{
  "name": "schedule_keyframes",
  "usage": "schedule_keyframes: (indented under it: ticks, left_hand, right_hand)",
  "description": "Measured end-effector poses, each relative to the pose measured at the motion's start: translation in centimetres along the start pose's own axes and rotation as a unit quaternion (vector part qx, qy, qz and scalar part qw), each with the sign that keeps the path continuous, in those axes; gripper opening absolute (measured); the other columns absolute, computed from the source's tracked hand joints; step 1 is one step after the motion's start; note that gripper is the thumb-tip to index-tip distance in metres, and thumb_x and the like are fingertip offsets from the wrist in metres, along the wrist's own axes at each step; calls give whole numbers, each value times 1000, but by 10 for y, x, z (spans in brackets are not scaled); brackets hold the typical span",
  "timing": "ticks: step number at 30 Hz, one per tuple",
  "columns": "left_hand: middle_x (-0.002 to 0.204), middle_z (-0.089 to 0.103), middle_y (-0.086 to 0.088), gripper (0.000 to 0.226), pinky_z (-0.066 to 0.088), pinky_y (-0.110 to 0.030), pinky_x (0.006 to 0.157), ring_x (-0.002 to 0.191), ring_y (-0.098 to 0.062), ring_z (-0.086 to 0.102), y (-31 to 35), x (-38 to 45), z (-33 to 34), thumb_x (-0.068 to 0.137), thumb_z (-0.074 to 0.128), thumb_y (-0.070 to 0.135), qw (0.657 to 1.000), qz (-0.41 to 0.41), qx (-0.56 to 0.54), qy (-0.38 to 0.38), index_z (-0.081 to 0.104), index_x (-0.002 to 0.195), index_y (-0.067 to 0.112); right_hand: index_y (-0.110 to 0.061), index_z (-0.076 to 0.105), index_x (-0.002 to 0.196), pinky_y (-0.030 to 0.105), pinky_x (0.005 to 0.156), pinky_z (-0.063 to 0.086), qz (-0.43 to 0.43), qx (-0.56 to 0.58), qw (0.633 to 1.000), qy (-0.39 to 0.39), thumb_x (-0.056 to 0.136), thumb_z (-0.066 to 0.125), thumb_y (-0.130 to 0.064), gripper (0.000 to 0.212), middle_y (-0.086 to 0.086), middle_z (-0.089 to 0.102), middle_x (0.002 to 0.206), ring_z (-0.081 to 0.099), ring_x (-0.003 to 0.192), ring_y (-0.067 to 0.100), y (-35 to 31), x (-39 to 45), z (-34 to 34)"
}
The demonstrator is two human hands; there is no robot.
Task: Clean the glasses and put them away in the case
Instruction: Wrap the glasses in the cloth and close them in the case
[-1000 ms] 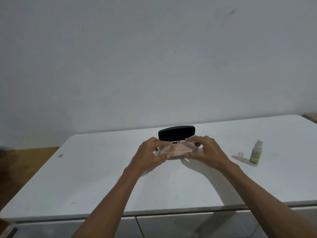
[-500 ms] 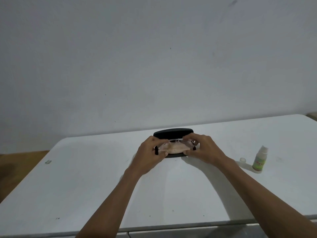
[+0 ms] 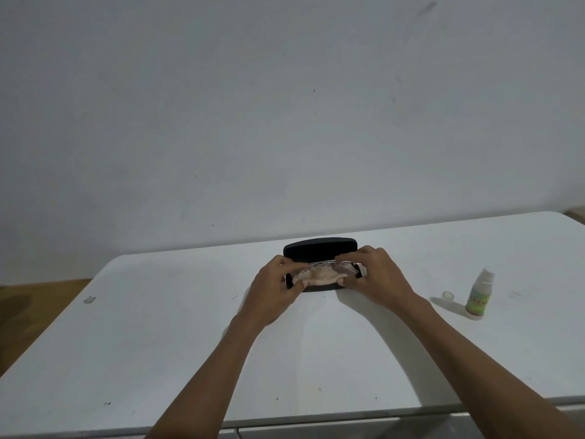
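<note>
A small bottle [image 3: 479, 294] stands beside its cap [image 3: 447, 295] on the white table [image 3: 158, 343].

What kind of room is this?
Hard to say; probably a plain room at home. There is just a bare wall, a white table and a wooden floor.

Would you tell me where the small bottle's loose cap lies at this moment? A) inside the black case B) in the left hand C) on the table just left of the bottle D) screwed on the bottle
C: the cap sits on the table just left of the bottle.
</note>
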State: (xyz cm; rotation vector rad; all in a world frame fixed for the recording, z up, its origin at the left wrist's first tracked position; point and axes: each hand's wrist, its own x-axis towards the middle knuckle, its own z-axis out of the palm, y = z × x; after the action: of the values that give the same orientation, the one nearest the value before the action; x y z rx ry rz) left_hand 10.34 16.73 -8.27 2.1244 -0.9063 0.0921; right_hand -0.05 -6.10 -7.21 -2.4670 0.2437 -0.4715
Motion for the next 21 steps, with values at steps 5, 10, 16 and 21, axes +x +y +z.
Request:
schedule_keyframes:
  ticks: [5, 10, 16, 21]
  left_hand:
    - [103, 60, 16, 33, 49, -23, 70, 76, -6, 57, 0, 1, 0, 86, 75, 31, 1000, 1, -10, 8, 72, 118, 38]
    - [104, 66, 16, 28, 48, -20, 72, 73, 3, 56, -1, -1, -2, 83, 77, 21, 999, 8, -20, 25, 73, 108, 34]
    - [103, 64, 14, 14, 54, -35, 73, 70, -18, 59, -11, -1, -1, 86, 74, 11, 1000, 0, -13, 28, 74, 84, 25]
    - [103, 63, 16, 14, 52, -31, 72, 69, -13, 57, -9, 0, -1, 88, 71, 12, 1000, -5, 11, 25, 76, 86, 25]
  right_hand:
    - [-43, 70, 125, 37, 83, 49, 13, -20, 1000, 14, 83, 76, -40, 43, -5, 62, 117, 48, 113, 22, -4, -3, 4]
    - [-36, 71, 113, 33, 73, 43, 16, -19, 998, 54, 83, 76, -35, 30, -5, 67, 100, 55, 99, 19, -9, -6, 10]
    - [-27, 79, 84, 35, 71, 46, -6, -10, 999, 52, 88, 75, -29, 6, -13, 68, 94, 54, 91, 15, -6, -6, 11]
    - [-28, 80, 90, 30, 70, 39, 7, -65, 997, 44, 91, 71, -36, 11, -14, 65, 113, 44, 100, 11, -7, -5, 11]
